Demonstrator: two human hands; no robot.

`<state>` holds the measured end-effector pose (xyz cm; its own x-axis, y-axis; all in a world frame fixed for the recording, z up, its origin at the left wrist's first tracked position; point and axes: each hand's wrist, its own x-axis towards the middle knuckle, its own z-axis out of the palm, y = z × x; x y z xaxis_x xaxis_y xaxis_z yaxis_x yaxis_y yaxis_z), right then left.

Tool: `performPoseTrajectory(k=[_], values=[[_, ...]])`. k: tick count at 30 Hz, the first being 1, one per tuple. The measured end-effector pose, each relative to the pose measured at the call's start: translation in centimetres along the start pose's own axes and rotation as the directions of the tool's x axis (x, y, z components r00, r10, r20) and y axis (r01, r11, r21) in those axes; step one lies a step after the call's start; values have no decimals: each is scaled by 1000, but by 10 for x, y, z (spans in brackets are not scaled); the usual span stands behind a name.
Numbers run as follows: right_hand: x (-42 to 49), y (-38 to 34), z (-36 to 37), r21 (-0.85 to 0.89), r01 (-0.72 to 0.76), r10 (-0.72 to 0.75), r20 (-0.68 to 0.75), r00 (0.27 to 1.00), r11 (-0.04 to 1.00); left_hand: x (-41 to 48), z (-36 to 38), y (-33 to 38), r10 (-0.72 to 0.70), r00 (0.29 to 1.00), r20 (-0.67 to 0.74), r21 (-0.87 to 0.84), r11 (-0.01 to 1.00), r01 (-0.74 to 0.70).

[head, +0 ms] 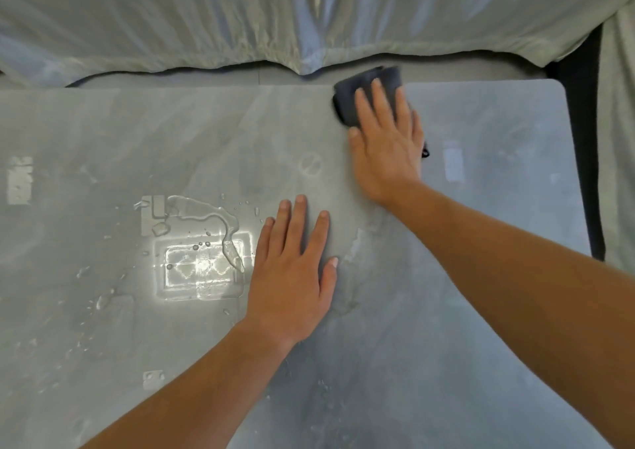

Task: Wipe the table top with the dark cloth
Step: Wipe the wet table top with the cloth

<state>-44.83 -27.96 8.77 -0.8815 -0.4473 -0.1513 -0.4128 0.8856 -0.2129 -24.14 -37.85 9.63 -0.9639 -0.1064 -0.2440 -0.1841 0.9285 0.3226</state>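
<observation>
Near edge: both bare forearms come in from the bottom. L hand lies flat on the counter, palm down, approx mid-frame. Its fingers are straight, slightly apart, holding nothing. Thumb is out to the right, also on the surface.

Just left of L hand: water puddle w/ droplets scattered round it, plus a bright light reflection on the wet patch. Puddle edge is near the little finger, can't tell if touching. Counter is grey and streaky, w/ pale rectangular marks at far left.

Further out: R hand is at the counter's far edge, right of centre. Fingers are straight, close together, laid on top of the dark cloth, pressing down on it, not curled round it. Hand is a bit blurred. Dark cloth is bunched, sits at the far edge and sticks out past it. Much of it is under the R hand; a small dark bit peeks out on the hand's right side.

Beyond the counter: crumpled pale sheet across the full width. Dark frame runs along the counter's right end.
</observation>
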Motion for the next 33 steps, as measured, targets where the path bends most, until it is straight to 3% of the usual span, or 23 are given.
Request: performPoseTrajectory(k=[1, 3, 5, 6, 8, 10, 11, 14, 17, 19, 21, 23, 25, 26, 29, 33], values=[[-12, -9, 4, -20, 118, -118, 24, 993, 993, 0, -1, 0, -3, 1000, 2, -4, 1000, 3], [-36, -5, 5, -75, 400, -387, 141, 911, 914, 0, -2, -2, 6, 1000, 12, -6, 1000, -6], [-33, 15, -4, -79, 490, -467, 202, 861, 868, -2, -3, -6, 28, 999, 15, -18, 999, -27], [-25, 26, -8, -74, 431, -413, 184, 892, 899, -2, -4, -7, 36, 999, 11, -29, 999, -36], [-7, 43, -14, -3, 150, -149, 108, 983, 989, -2, -3, -7, 44, 999, 4, -43, 998, -44], [-2, 43, -15, 56, -72, 70, 42, 997, 996, -4, -3, -8, 42, 999, -1, -53, 998, -42], [-9, 37, -12, 48, -94, 93, 21, 995, 994, -4, -4, -8, 44, 999, -5, -64, 997, -45], [-63, 17, 2, 1, 109, -109, 26, 994, 994, -10, -7, -9, 50, 999, -17, -101, 994, -52], [-126, 19, 13, -66, 401, -391, 123, 912, 914, -29, -9, -8, 54, 998, -33, -65, 996, -56], [-130, 34, 10, -98, 493, -472, 179, 863, 865, -47, -7, -6, 65, 998, -12, -37, 997, -65], [-112, 41, 5, -82, 368, -355, 135, 925, 926, -63, -3, -3, 85, 996, 11, -9, 996, -85], [-90, 38, 3, 0, 89, -89, 58, 994, 996, -75, 2, 0, 86, 996, 35, 13, 996, -86], [-85, 21, 8, 61, -87, 87, 10, 996, 994, -82, 4, 3, 56, 997, 44, 22, 998, -57], [-94, 11, 12, 66, -103, 103, -3, 995, 993, -86, 4, 5, 34, 998, 48, 21, 999, -35], [-159, -7, 26, 1, 128, -128, 11, 992, 992, -97, 1, 6, -61, 997, 45, -22, 998, 62], [-233, 8, 33, -88, 497, -480, 161, 862, 863, -130, 0, 3, -106, 994, 27, -73, 992, 107]])
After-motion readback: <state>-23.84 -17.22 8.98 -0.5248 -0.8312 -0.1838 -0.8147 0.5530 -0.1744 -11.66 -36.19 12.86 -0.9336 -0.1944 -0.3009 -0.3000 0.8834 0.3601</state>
